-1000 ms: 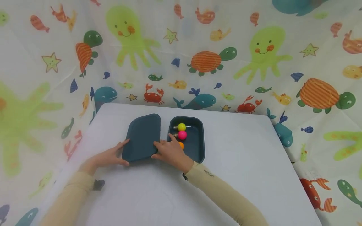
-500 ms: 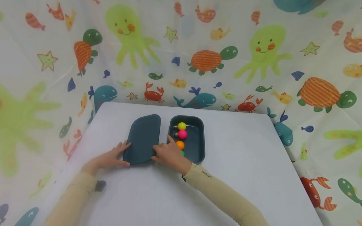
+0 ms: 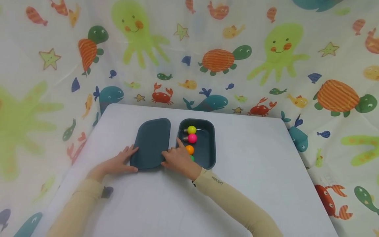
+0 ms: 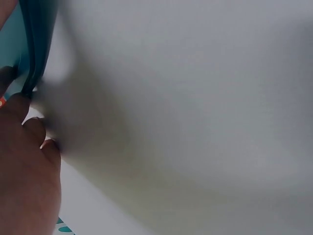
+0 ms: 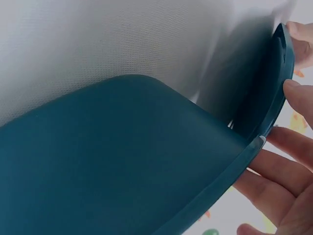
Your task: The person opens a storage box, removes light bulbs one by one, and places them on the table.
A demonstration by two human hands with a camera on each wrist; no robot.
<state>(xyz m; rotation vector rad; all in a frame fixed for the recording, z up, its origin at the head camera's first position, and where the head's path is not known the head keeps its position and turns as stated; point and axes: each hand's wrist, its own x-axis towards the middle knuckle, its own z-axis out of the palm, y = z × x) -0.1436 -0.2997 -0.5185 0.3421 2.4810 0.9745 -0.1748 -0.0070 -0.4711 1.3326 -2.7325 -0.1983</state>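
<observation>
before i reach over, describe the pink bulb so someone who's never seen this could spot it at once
On the white table, find the open dark box, just right of the matching lid. Along the box's left side, look between the yellow bulb and the orange bulb. The pink bulb there is the only one of that colour.

Bulbs [image 3: 192, 138] bar the left of the tray [image 3: 207, 144]; right offers room.

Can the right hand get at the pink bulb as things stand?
Probably yes: the pink bulb lies uncovered in the open box, close to the right hand. That hand grips the lid, though, so it would likely need to let go first.
</observation>
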